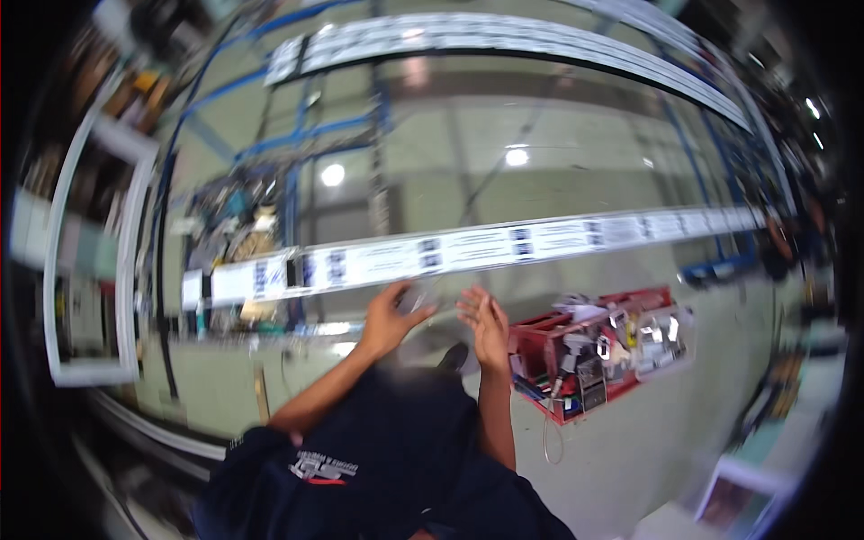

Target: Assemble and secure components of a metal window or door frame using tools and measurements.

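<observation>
Fingers of my left hand point(385, 322) grip a blurred, clear, rounded object point(419, 298), just on my side of the long, white, dark-marked bar point(477, 247). I see my right hand point(487, 331) loosely open near that bar.

Open gap btwn L hand point(385, 319) & R hand point(487, 326); nothing solid crosses btwn the 2 palms. Fwd: 1 long white-faced bar point(472, 247) runs nearly full width, blocks low reach straight ahead; way past = over it. Beyond, open floor point(576, 135) up to far stack of bars point(504, 36). Fwd-L is tight: blue rack point(292, 207) + piled clutter point(243, 234), w/ upright white frame point(94, 372) farther L. R side: red toolbox point(531, 346), tools sticking up, cable loop point(551, 441) on near side; depth btwn box & R hand unclear. Bare floor R of box.
</observation>
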Available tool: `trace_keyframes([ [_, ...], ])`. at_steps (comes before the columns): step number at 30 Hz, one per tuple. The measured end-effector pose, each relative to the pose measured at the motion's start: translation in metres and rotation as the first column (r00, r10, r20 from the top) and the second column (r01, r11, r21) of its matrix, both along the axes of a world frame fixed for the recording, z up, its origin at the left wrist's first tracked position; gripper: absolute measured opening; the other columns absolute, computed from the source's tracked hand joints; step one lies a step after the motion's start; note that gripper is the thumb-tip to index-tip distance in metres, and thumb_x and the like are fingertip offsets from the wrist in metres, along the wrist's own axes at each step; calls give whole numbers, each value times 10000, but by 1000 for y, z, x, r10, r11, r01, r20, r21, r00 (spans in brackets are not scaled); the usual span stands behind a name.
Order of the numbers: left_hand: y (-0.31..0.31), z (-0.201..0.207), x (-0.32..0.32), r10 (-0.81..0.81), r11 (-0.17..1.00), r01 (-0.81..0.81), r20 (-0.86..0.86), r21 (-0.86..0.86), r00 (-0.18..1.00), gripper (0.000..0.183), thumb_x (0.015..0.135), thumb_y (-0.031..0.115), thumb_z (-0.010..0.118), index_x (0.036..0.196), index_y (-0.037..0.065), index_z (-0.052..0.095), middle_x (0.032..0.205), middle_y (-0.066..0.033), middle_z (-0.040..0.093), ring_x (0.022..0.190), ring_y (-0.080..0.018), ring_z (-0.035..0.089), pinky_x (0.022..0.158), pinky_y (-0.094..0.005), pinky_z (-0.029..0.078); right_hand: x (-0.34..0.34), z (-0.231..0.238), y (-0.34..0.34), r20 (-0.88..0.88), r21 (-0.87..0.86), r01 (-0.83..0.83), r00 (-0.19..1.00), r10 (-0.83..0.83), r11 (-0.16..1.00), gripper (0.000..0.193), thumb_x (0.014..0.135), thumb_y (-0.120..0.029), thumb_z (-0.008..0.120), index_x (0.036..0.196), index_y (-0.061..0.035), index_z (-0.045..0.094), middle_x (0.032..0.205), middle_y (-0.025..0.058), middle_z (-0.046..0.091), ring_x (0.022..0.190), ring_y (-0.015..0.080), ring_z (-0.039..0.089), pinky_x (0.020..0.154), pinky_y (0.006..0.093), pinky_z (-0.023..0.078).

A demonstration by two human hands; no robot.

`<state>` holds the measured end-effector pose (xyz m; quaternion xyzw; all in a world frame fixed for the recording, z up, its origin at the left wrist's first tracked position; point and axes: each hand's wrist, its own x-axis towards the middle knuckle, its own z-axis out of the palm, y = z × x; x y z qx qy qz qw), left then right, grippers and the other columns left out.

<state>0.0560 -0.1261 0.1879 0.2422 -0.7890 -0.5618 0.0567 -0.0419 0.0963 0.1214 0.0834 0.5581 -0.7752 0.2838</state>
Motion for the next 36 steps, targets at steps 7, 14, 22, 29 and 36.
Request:
trace_keyframes([
  [7,-114,56,14,10,944,-117,-330,-307,944,576,776,239,948,1275,33,746,1106,-141,770,1042,-355,733,865,-440,598,25,87,-169,-339,-52,-313,899,278,948,526,1098,-281,739,1502,25,597,1300,113,733,1141,155,704,974,281,544],
  [14,-212,46,54,35,921,-145,-293,-362,956,622,787,178,918,1346,4,708,1130,-165,748,1050,-383,713,894,-459,576,50,94,-280,-302,145,-352,874,380,925,449,1087,-178,743,1454,57,635,1162,136,790,1046,168,738,929,313,593],
  [22,-245,3,85,216,948,-175,-135,265,967,708,894,254,922,1470,-49,643,1178,-179,742,925,-217,687,814,-350,547,53,85,-325,-192,239,-351,897,398,905,234,1105,-161,715,1182,60,716,966,92,753,817,134,723,760,306,634],
  [29,-244,-5,82,284,926,-250,-86,283,955,711,888,266,934,1462,-45,653,1151,-153,742,892,-200,668,771,-330,531,50,75,-335,-159,230,-349,908,388,909,230,1099,-153,722,1185,60,718,966,95,754,791,134,713,732,313,636],
  [36,-254,-1,79,170,931,-146,-44,336,985,759,908,304,927,1510,-48,626,1099,-110,724,785,-132,571,675,-302,478,51,79,-331,-147,165,-292,937,316,942,219,1084,-131,737,1171,69,715,998,126,776,769,159,735,715,313,637],
])
